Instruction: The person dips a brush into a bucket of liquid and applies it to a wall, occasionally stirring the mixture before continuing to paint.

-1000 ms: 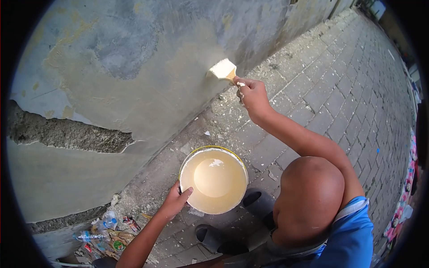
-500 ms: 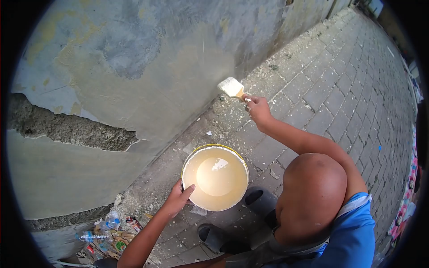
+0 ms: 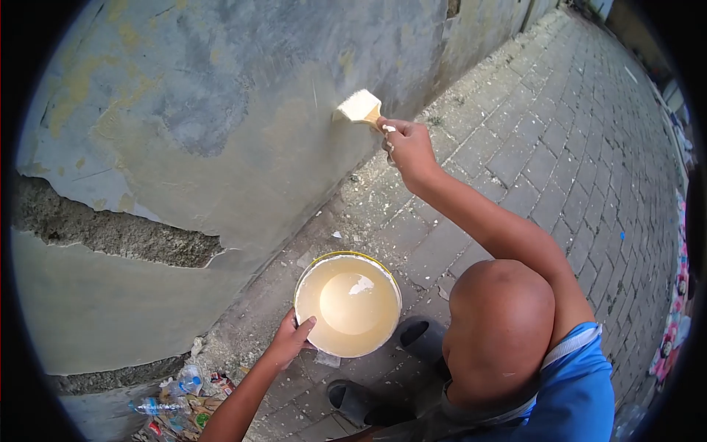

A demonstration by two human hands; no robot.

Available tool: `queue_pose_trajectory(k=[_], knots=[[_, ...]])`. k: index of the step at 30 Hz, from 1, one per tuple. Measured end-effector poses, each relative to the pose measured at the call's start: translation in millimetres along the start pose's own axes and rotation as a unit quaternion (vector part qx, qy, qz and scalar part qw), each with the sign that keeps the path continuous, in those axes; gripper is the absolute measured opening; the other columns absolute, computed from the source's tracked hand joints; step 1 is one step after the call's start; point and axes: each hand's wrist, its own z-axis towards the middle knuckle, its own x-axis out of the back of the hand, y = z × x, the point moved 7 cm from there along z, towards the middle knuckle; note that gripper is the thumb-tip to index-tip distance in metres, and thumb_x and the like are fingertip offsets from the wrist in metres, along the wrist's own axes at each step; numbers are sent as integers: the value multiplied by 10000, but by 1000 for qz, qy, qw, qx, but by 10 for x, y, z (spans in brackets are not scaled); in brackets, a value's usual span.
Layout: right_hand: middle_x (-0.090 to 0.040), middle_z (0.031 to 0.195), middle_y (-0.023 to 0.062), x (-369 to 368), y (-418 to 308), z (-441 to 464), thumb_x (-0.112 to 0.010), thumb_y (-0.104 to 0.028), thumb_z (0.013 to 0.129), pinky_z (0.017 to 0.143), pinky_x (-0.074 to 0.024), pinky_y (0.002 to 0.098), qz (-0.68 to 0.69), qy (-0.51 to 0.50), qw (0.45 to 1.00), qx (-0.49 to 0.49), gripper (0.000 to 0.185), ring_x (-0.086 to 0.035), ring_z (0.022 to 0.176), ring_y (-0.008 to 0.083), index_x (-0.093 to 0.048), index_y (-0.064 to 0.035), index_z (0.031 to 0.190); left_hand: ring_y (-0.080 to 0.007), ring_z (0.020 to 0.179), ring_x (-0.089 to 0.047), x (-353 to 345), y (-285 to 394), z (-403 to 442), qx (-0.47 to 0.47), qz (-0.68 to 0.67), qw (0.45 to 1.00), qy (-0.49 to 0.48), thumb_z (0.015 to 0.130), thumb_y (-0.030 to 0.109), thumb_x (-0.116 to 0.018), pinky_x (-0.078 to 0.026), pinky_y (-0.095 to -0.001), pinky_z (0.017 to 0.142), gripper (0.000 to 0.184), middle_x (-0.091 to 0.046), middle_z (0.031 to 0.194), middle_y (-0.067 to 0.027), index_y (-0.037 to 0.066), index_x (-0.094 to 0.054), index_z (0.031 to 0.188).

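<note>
My right hand [image 3: 407,147] is closed round the wooden handle of a wide paintbrush [image 3: 359,107]. White paint coats its bristles, which meet the lower part of the grey wall [image 3: 287,140]. White smears show on my fingers. Low and nearer to me, my left hand [image 3: 289,340] grips the rim of a round bucket [image 3: 391,324], thumb over the edge and the other fingers hidden beneath. The bucket has a yellow outer rim and cream-coloured liquid inside, with a bright patch on it.
A rough broken strip [image 3: 118,221] runs across the wall. Plastic bottles [image 3: 184,383] and other litter lie at its foot. Grey paving [image 3: 508,162] stretches along the right, spotted with pale flecks near the wall. My dark slippers [image 3: 423,337] are just beside the bucket.
My right hand has raised the brush up and to the left, from over the wall's foot onto its surface. My left hand still holds the bucket, which appears slightly lower in view.
</note>
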Motion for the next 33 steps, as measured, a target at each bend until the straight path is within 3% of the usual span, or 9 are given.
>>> queue_pose_trajectory(k=[3, 6, 10, 14, 17, 20, 31, 33], knots=[[-527, 687, -39, -11, -562, -81, -606, -171, 986, 507, -323, 239, 66, -28, 993, 91, 255, -411, 570, 31, -712, 22, 1115, -184, 995, -679, 10, -14, 7, 2, 5, 1000, -5, 1010, 233, -583, -616, -348, 729, 472, -622, 1222, -116, 64, -405, 1413], [-466, 687, -77, 68, -854, -90, -631, -237, 998, 504, -302, 225, 111, -64, 977, 168, 266, -380, 571, 34, -706, 5, 1079, -191, 1005, -677, 14, -22, 9, 5, 6, 1000, -5, 1012, 230, -578, -620, -352, 735, 468, -620, 1224, -120, 61, -404, 1413], [-481, 699, -62, 250, -358, 141, -566, -126, 991, 501, -310, 228, 105, 7, 980, 167, 217, -401, 570, 32, -700, -26, 1130, -196, 1013, -674, -3, 4, -18, 4, 9, 1000, 9, 1013, 233, -575, -623, -357, 748, 469, -616, 1229, -123, 55, -401, 1410], [-548, 704, -22, 569, 679, 280, -561, -137, 980, 496, -330, 244, -23, 79, 997, 8, 266, -440, 562, 58, -703, -26, 1176, -195, 1018, -672, 9, -20, -6, 6, 10, 1000, 11, 1011, 239, -578, -623, -359, 755, 479, -610, 1237, -122, 56, -398, 1415], [-658, 722, 59, 760, 1165, 318, -626, -216, 948, 595, -445, 316, -140, 79, 984, -73, 270, -559, 634, 105, -747, -62, 1136, -194, 1028, -669, 24, -36, 12, 6, 7, 1000, 11, 1009, 242, -580, -622, -358, 757, 487, -605, 1247, -121, 58, -395, 1420], [-693, 754, 120, 788, 1354, 258, -631, -237, 938, 645, -482, 349, -242, 62, 966, -73, 267, -628, 675, 167, -760, -70, 1100, -194, 1040, -666, 9, -18, -7, 16, 8, 1000, 10, 1008, 242, -582, -620, -361, 766, 489, -603, 1255, -119, 58, -394, 1420], [-727, 946, 224, 348, 1581, 249, -631, -253, 918, 822, -529, 419, -296, -3, 948, -121, 283, -710, 915, 335, -756, -51, 1071, -213, 1035, -673, 23, -26, 27, 12, 16, 1000, 6, 1009, 258, -577, -607, -380, 793, 495, -613, 1241, -130, 55, -391, 1421], [-705, 828, 138, 245, 1431, 275, -608, -204, 928, 703, -510, 374, -294, -4, 951, -90, 274, -658, 749, 221, -750, -60, 1113, -210, 1046, -667, 31, -50, 9, 13, 12, 1000, 9, 1010, 241, -580, -614, -370, 771, 470, -601, 1256, -127, 52, -406, 1402]])
